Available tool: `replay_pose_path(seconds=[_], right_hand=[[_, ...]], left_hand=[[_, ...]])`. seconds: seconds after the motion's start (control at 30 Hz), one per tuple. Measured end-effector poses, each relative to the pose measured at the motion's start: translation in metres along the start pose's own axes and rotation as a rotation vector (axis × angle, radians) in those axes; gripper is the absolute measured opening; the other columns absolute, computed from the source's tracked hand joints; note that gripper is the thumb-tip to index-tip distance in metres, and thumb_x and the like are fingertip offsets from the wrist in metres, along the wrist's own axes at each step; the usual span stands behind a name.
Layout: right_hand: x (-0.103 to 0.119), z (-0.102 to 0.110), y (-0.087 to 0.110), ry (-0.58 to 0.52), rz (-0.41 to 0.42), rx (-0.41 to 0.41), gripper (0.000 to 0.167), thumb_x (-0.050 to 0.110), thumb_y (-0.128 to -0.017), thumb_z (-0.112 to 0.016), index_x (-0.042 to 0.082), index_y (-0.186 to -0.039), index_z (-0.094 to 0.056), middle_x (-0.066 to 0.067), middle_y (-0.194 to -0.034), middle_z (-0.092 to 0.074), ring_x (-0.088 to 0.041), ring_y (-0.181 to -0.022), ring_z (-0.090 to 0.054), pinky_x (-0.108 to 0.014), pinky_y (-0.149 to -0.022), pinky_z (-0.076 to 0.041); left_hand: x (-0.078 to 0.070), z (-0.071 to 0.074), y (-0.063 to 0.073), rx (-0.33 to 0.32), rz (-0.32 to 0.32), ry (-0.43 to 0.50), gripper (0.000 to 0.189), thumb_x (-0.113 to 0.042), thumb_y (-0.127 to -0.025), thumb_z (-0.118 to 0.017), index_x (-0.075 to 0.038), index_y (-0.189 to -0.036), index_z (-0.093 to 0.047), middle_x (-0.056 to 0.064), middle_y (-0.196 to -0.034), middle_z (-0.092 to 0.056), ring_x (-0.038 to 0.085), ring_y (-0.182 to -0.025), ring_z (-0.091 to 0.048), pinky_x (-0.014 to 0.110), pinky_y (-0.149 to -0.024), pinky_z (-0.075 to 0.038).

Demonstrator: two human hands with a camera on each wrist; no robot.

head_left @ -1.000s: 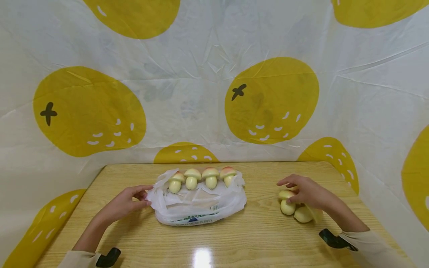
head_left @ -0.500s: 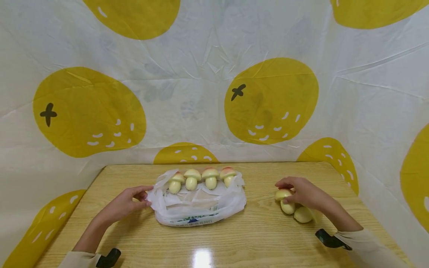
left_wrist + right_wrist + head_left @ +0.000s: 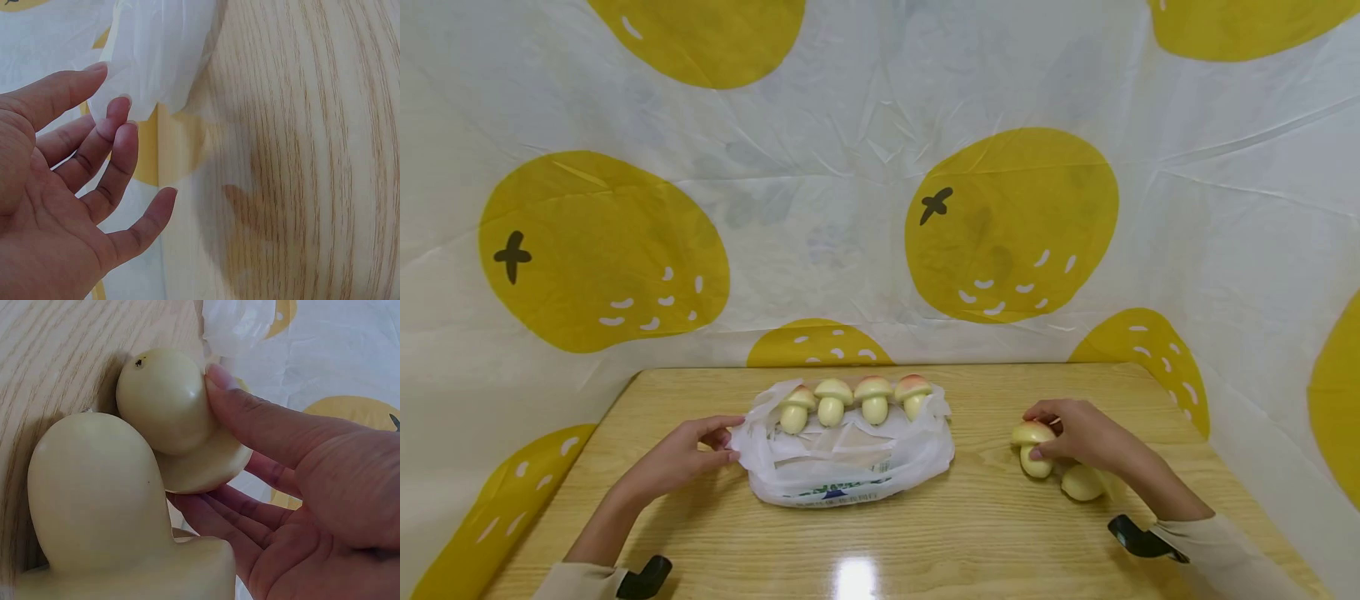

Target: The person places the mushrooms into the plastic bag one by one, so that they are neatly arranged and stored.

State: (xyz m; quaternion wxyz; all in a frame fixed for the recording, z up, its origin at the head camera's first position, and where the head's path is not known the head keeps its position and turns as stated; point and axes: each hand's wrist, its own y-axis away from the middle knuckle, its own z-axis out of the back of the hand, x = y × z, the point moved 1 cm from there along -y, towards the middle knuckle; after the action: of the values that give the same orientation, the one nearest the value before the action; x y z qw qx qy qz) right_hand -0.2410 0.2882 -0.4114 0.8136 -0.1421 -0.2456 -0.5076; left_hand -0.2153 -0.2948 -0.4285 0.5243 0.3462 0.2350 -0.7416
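Note:
A white plastic bag [image 3: 850, 492] with green and blue print lies open on the table, several toy mushrooms [image 3: 875, 400] lined up along its far side. At the bag's left edge, my left hand [image 3: 688, 454] holds the thin film between thumb and fingers; the left wrist view shows the film [image 3: 156, 56] over the fingertips. Off to the right, my right hand [image 3: 1086, 433] grips a toy mushroom [image 3: 1033, 450] with a reddish cap, thumb on its stem [image 3: 164, 400] and fingers under the cap. Another toy mushroom [image 3: 94, 494] lies right beside it, partly hidden by the right hand in the head view.
The wood-grain table [image 3: 962, 542] reaches back to a white cloth backdrop [image 3: 820, 217] printed with large yellow fruit. This cloth also hangs along both sides. Dark wrist mounts [image 3: 1142, 537] sit at the sleeve cuffs.
My right fingers have closed around the nearer toy mushroom, and it has tilted and shifted slightly left, showing its reddish cap. The left hand and the bag have stayed in place.

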Motion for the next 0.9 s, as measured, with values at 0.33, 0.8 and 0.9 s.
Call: replay_pose_path(seconds=[0.33,0.8,0.9], right_hand=[[-0.003,0.0008,-0.0004,0.004,0.011,0.019,0.061,0.028,-0.084,-0.084,-0.005,-0.131,-0.063,-0.021,-0.122,-0.068,-0.032,-0.098,-0.071,-0.04,-0.081,-0.056],[-0.0005,0.0,0.0001,-0.073,0.05,0.085,0.059,0.022,-0.09,-0.079,-0.003,-0.139,-0.057,-0.024,-0.131,-0.062,-0.032,-0.108,-0.066,-0.028,-0.076,-0.053],[-0.0004,0.0006,0.0001,-0.126,0.05,0.129,0.06,0.017,-0.091,-0.077,-0.004,-0.141,-0.054,-0.026,-0.133,-0.059,-0.025,-0.099,-0.066,-0.027,-0.071,-0.052]], left_hand=[[-0.0003,-0.0007,-0.0004,0.0,0.007,0.002,0.059,-0.024,-0.095,-0.074,0.003,-0.143,-0.054,0.008,-0.101,-0.059,0.024,-0.098,-0.053,0.026,-0.075,-0.048],[-0.0015,-0.0008,0.0001,0.006,0.015,0.012,0.059,-0.023,-0.095,-0.073,0.003,-0.144,-0.053,0.008,-0.102,-0.059,0.025,-0.099,-0.053,0.026,-0.074,-0.048],[-0.0021,-0.0008,0.0001,0.009,0.014,0.011,0.059,-0.023,-0.095,-0.073,0.003,-0.144,-0.053,0.009,-0.102,-0.06,0.025,-0.099,-0.053,0.026,-0.074,-0.049]])
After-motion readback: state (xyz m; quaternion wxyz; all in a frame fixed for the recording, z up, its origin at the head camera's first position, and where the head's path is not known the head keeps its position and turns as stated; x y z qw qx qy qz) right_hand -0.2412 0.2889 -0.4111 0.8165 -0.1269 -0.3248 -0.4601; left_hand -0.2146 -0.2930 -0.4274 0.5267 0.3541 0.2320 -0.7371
